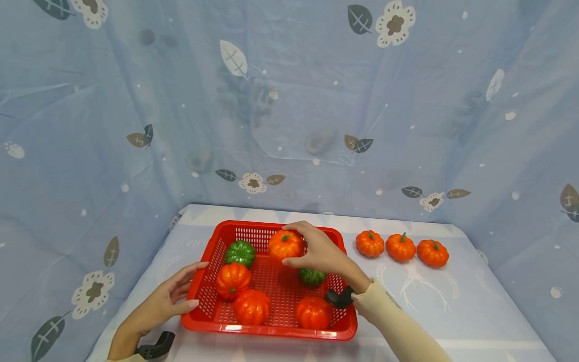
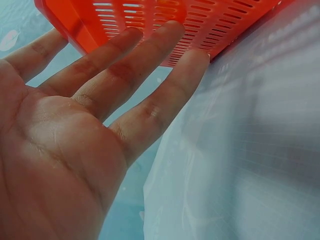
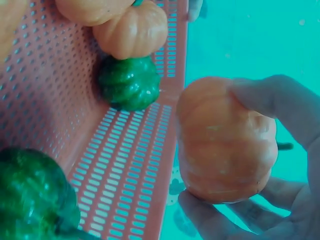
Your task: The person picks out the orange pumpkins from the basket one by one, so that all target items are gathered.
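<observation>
The right hand (image 1: 318,251) reaches over the red plastic basket (image 1: 205,274) and grips a small orange pumpkin (image 1: 285,245), fingers arched over its top and the thumb closing in from below. In the right wrist view the same pumpkin (image 3: 225,140) sits between the curled fingers (image 3: 280,100) above and the thumb under it, held over the slotted basket wall (image 3: 125,170) near the far rim.

Just below the right hand's palm, inside the basket, lies a green pumpkin (image 1: 311,276), partly hidden by the hand. To the left of the held pumpkin sits another green pumpkin (image 1: 240,252), and nearer the person from it are three more orange pumpkins (image 1: 232,280), two of them against the near wall. Off to the right of the right hand, outside the basket, a row of three orange pumpkins (image 1: 400,247) stands on the pale blue tablecloth (image 1: 452,301), well apart from the fingers.

The left hand (image 1: 169,299) lies flat and open beside the basket's left near corner, fingers straight, holding nothing. In the left wrist view its fingertips (image 2: 195,57) touch the basket's outer wall (image 2: 200,25), palm turned toward it, with the cloth below.

A blue sheet printed with leaves and flowers (image 1: 289,100) hangs behind and to both sides of the hands.
</observation>
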`<move>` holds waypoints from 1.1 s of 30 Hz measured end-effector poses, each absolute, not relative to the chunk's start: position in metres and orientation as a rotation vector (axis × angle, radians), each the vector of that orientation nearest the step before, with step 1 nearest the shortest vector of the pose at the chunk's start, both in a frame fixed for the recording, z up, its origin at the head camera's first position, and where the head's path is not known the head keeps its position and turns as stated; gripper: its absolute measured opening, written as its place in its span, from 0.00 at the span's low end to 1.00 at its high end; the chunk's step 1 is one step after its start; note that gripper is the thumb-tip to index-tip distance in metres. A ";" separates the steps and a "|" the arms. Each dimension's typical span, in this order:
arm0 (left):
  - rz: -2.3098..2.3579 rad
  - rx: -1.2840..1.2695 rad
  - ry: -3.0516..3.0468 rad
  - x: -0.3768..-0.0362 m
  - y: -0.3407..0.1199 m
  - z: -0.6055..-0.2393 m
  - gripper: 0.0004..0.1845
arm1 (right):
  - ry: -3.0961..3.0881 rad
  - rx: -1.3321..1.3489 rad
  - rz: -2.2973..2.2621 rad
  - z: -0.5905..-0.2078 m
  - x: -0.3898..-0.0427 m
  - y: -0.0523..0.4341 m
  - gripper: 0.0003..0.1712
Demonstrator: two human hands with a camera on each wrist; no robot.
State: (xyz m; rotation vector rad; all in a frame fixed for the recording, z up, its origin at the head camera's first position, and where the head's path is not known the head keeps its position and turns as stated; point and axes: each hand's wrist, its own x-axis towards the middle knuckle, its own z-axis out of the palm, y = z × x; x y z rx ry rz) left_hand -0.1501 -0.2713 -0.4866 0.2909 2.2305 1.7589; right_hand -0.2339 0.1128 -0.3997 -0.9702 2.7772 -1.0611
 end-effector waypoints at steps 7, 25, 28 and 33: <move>1.755 0.285 2.243 -0.150 -0.271 -0.487 0.38 | 2.785 -0.908 -1.142 -0.399 -0.232 0.128 0.42; 1.747 0.340 2.249 -0.150 -0.272 -0.487 0.38 | 2.786 -0.776 -1.274 -0.397 -0.223 0.168 0.43; 1.749 0.341 2.250 -0.150 -0.272 -0.488 0.38 | 2.793 -0.766 -1.286 -0.397 -0.222 0.176 0.43; 1.756 0.317 2.249 -0.150 -0.272 -0.489 0.38 | 2.760 -0.769 -1.356 -0.398 -0.220 0.188 0.43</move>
